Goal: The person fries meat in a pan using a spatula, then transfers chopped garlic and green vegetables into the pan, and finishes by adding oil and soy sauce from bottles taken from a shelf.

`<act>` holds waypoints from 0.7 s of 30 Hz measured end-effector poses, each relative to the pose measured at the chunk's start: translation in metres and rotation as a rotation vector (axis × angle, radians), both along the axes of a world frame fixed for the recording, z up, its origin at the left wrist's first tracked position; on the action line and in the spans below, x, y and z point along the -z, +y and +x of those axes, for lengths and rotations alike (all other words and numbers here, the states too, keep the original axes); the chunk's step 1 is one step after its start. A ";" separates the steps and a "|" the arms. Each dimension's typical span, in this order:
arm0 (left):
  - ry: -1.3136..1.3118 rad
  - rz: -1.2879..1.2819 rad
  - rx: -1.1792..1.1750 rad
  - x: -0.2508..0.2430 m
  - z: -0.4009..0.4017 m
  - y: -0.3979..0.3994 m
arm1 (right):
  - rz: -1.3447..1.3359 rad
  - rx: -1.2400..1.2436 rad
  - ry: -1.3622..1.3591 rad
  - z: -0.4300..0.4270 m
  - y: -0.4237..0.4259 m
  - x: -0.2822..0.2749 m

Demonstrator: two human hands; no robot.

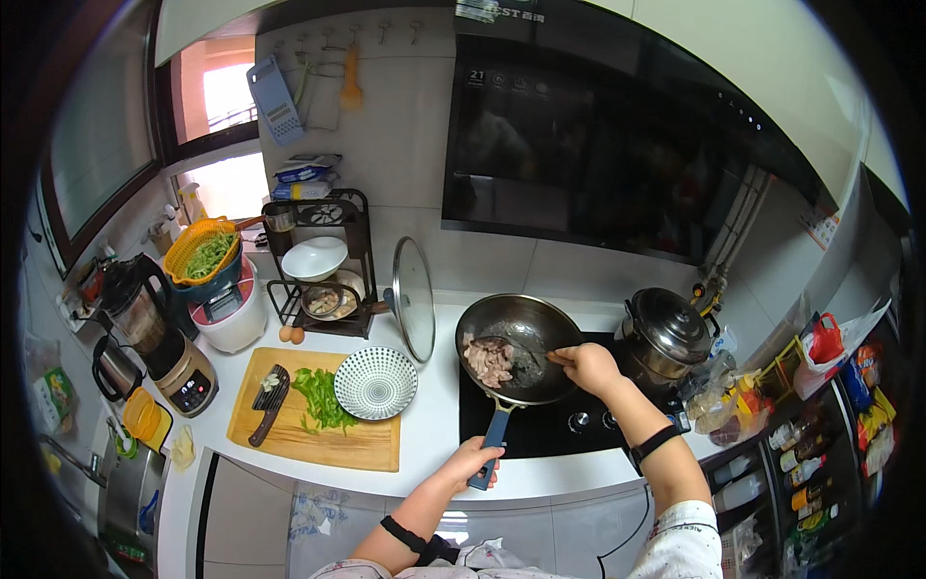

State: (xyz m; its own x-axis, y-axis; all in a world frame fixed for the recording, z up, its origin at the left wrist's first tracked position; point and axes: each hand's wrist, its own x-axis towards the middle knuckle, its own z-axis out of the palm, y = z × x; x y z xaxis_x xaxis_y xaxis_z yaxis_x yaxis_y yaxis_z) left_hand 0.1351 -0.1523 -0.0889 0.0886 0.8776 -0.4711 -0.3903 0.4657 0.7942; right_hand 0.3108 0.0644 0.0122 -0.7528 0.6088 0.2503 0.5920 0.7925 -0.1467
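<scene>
My left hand (472,464) grips the blue handle (496,436) of a dark frying pan (553,329) on the black cooktop (485,441). Over the pan's right rim, my right hand (589,369) holds a utensil with a wooden handle (557,357). Its dark head reaches into the pan beside pale meat slices (488,360), which lie on the left of the pan in bubbling oil or liquid. To the left, an empty-looking patterned bowl (376,383) overlaps a wooden cutting board (362,449). Chopped green vegetable (322,398) and a cleaver-like knife (269,405) with minced pale pieces lie on that board.
A glass lid (414,300) stands upright behind the bowl. A lidded steel pot (665,333) occupies the right rear. Two eggs (291,334), a blender (170,354) and a rice cooker (235,318) line the left. Bagged goods (731,405) crowd the right edge. A range hood (600,145) hangs above.
</scene>
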 end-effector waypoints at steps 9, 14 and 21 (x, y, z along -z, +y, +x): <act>0.002 0.015 -0.015 0.001 0.008 0.005 | 0.146 0.116 -0.048 0.050 -0.096 -0.086; -0.007 0.038 -0.031 0.007 0.033 0.009 | -0.089 0.055 -0.062 0.049 -0.113 -0.078; 0.027 0.023 -0.035 0.004 0.040 0.011 | 0.121 0.293 -0.040 0.002 -0.051 0.003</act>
State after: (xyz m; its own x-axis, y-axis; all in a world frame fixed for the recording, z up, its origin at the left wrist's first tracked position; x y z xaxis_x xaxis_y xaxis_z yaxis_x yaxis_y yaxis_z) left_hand 0.1755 -0.1410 -0.0931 0.0450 0.8905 -0.4527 -0.3843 0.4338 0.8150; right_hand 0.3128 0.0134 0.0093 -0.5604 0.7688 0.3081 0.8011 0.5976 -0.0338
